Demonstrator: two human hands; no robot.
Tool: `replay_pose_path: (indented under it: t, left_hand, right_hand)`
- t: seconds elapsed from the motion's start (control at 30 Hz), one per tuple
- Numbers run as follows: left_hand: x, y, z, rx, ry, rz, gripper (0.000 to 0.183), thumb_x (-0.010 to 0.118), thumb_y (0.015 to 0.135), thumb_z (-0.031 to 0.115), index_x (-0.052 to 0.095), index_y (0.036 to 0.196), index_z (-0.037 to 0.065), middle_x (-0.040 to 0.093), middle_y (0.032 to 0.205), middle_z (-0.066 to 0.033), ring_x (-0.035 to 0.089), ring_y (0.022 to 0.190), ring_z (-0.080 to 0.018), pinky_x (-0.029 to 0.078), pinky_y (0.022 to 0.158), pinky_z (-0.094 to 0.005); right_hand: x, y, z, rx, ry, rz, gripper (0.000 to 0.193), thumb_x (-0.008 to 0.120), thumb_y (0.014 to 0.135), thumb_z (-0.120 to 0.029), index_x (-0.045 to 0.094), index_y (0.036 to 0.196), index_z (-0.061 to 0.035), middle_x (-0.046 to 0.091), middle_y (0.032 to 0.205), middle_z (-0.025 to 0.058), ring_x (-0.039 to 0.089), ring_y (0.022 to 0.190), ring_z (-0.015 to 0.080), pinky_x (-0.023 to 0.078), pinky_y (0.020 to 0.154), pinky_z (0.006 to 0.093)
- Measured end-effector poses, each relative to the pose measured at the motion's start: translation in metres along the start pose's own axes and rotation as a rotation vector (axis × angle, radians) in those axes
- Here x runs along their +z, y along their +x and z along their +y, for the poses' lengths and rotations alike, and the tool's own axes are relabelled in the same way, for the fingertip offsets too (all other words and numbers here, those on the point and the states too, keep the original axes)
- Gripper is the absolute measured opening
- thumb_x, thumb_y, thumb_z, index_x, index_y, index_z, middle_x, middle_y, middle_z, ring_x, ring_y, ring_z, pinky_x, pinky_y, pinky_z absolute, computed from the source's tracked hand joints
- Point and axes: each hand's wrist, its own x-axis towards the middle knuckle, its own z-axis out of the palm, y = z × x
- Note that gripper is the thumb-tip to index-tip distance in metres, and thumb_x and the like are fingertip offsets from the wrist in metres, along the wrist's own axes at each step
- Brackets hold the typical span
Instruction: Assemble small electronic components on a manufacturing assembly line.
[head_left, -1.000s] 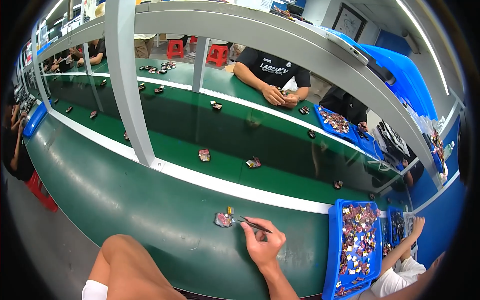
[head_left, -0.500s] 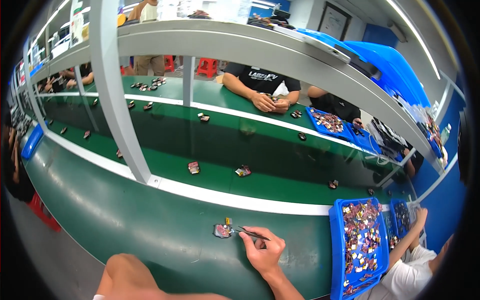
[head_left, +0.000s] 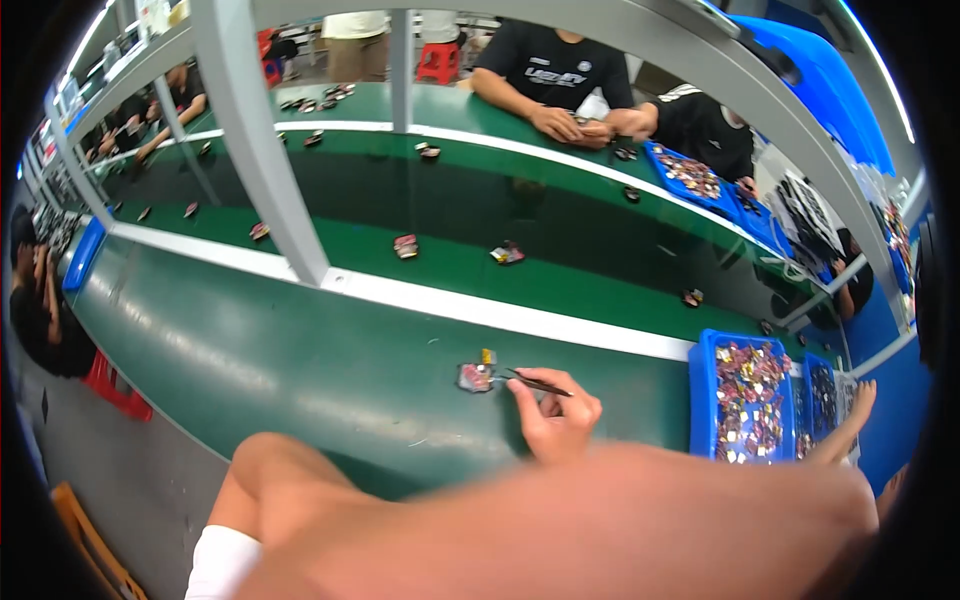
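Note:
My right hand (head_left: pixel 560 415) pinches a pair of dark tweezers (head_left: pixel 541 382) between thumb and fingers. The tweezer tips point left, close beside a small flat electronic part (head_left: pixel 474 378) with a pinkish-red face and dark edges, lying on the green tabletop (head_left: pixel 330 360). A yellow tab (head_left: pixel 488 356) sticks up at its far edge; whether the tips touch the part is too small to tell. My left arm (head_left: pixel 275 465) is bent at the lower left. A large blurred stretch of skin (head_left: pixel 600 530) crosses the bottom close to the camera; no left fingers can be made out.
A blue bin (head_left: pixel 703 400) full of small parts stands to the right. Beyond a white rail (head_left: pixel 500 312), a green belt (head_left: pixel 440 280) carries several similar parts. A grey post (head_left: pixel 255 150) rises at left. Co-workers sit across the belt, and another person's arm (head_left: pixel 845 430) reaches in at right.
The view has tilted down, so the scene sits higher. A blurred stretch of skin has come up across the bottom. My right hand keeps the tweezers by the part.

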Motion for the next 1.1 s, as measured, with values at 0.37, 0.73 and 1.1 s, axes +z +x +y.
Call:
replay_pose_path:
  t: [0.37,0.73,1.1]
  left_hand:
    - [0.004,-0.035,0.039,0.106,0.104,0.103,0.026,0.067,0.079,-0.015,0.077,0.093,0.005,0.076,0.109,-0.0062,0.069,0.104,-0.0166,0.056,0.089,-0.0384]
    - [0.011,-0.024,0.030,0.108,0.043,0.095,0.027,0.067,0.078,-0.016,0.077,0.091,0.006,0.077,0.109,-0.0050,0.069,0.105,-0.0156,0.056,0.090,-0.0392]
    - [0.034,0.014,0.009,-0.016,-0.058,0.050,0.029,0.068,0.077,-0.017,0.078,0.089,0.007,0.077,0.109,-0.0037,0.070,0.105,-0.0146,0.056,0.092,-0.0401]
  right_hand:
    - [0.014,-0.014,-0.016,-0.018,0.015,-0.036,0.018,0.085,0.074,-0.001,0.075,0.089,-0.0038,0.062,0.061,0.0016,0.036,0.041,0.0055,0.026,0.042,0.0245]
    - [0.003,-0.005,-0.011,-0.017,-0.015,-0.073,0.018,0.085,0.074,0.000,0.076,0.089,-0.0010,0.068,0.067,0.0026,0.039,0.043,0.0035,0.028,0.042,0.0222]
    - [-0.010,0.008,0.000,-0.016,0.002,-0.052,0.017,0.086,0.074,-0.004,0.074,0.086,-0.0057,0.066,0.063,0.0021,0.041,0.039,0.0090,0.034,0.041,0.0257]
